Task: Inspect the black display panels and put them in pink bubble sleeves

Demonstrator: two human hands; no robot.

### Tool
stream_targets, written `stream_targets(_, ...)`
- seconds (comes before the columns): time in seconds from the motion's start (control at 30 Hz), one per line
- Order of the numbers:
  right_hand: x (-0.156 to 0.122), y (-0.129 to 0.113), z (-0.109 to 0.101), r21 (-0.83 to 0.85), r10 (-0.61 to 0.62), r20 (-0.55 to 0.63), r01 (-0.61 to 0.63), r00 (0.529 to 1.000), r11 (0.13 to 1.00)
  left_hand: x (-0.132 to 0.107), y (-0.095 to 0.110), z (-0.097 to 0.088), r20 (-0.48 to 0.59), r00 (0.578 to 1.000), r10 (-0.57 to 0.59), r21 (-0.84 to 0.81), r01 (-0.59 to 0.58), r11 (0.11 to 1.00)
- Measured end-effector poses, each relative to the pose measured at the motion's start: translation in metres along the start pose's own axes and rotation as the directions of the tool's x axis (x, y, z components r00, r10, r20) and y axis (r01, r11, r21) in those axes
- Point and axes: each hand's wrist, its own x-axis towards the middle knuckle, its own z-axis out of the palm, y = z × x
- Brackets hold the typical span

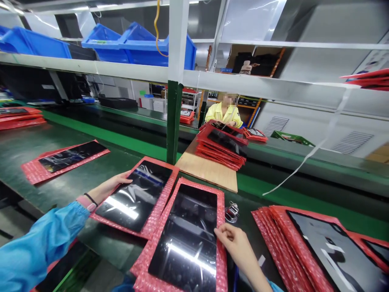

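My left hand [117, 183] is at the upper left edge of a glossy black screen panel [138, 194], thumb on the glass and the other fingers hidden beneath. That panel lies tilted on a red bubble-wrap bag [161, 202]. Closer to me, a second black screen panel [188, 231] rests on another red bubble-wrap bag [221, 263], overlapping the first bag. With its fingers pinched together, my right hand [234, 241] touches this panel's right edge; what is between the fingertips is too small to make out. A small metal object [232, 211] sits just beyond my right hand.
On the right stands a stack of red bags with panels [328, 247]. A taller stack [223, 144] rests on a wooden board [209, 168], near a person in yellow [223, 113]. Another bagged panel [73, 156] lies left. A green post [174, 121] rises behind; blue bins [136, 44] fill the shelf.
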Motion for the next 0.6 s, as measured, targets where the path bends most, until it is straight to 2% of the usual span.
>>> stream_targets(0.07, 0.001, -0.005, 0.003, -0.036, 0.060, 0.042, -0.058, 0.997, 0.998, 0.004, -0.007, -0.010, -0.046, 0.999, -0.004, 0.032, 0.006, 0.999)
stream_targets(0.17, 0.005, -0.012, 0.002, -0.049, 0.126, 0.057, -0.123, 0.990, 0.991, 0.012, -0.009, -0.016, -0.139, 0.990, 0.016, 0.113, 0.000, 0.994)
stream_targets(0.23, 0.006, -0.017, -0.002, -0.014, 0.155, 0.073, -0.155, 0.985, 0.988, 0.016, -0.005, -0.014, -0.227, 0.970, 0.081, 0.178, -0.041, 0.983)
stream_targets(0.3, 0.005, -0.022, -0.006, 0.048, 0.196, 0.119, -0.203, 0.973, 0.978, 0.016, 0.000, -0.003, -0.289, 0.941, 0.175, 0.234, -0.108, 0.966)
stream_targets(0.37, 0.003, -0.025, -0.008, 0.126, 0.245, 0.179, -0.269, 0.953, 0.955, 0.011, 0.001, 0.020, -0.273, 0.932, 0.237, 0.264, -0.165, 0.950)
stream_targets(0.43, 0.001, -0.025, -0.008, 0.211, 0.275, 0.226, -0.323, 0.935, 0.923, 0.001, -0.004, 0.052, -0.174, 0.958, 0.228, 0.262, -0.179, 0.948)
stream_targets(0.5, 0.000, -0.025, -0.007, 0.292, 0.273, 0.256, -0.343, 0.927, 0.893, -0.011, -0.014, 0.086, -0.014, 0.992, 0.125, 0.245, -0.117, 0.962)
stream_targets(0.6, 0.000, -0.027, -0.005, 0.388, 0.227, 0.278, -0.325, 0.933, 0.862, -0.025, -0.025, 0.123, 0.131, 0.991, -0.037, 0.223, 0.006, 0.975)
